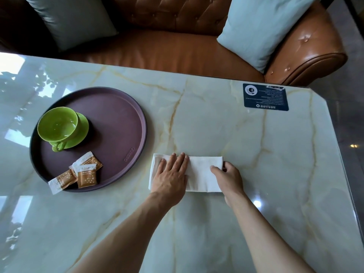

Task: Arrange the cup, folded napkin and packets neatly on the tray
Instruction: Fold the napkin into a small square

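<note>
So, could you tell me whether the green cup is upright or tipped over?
Upright: the green cup stands on its saucer, its open mouth facing up.

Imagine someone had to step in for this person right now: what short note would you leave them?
Left hand: flat, pressing the white napkin on the table.
Right hand: fingers curled at the napkin's right edge.
Green cup sits on its saucer on the round tray.
Three packets lie loosely overlapped at the tray's near edge; one hangs over the rim.
Done: cup on tray.
Left: finish folding, move the napkin onto the tray, tidy the packets.
</note>
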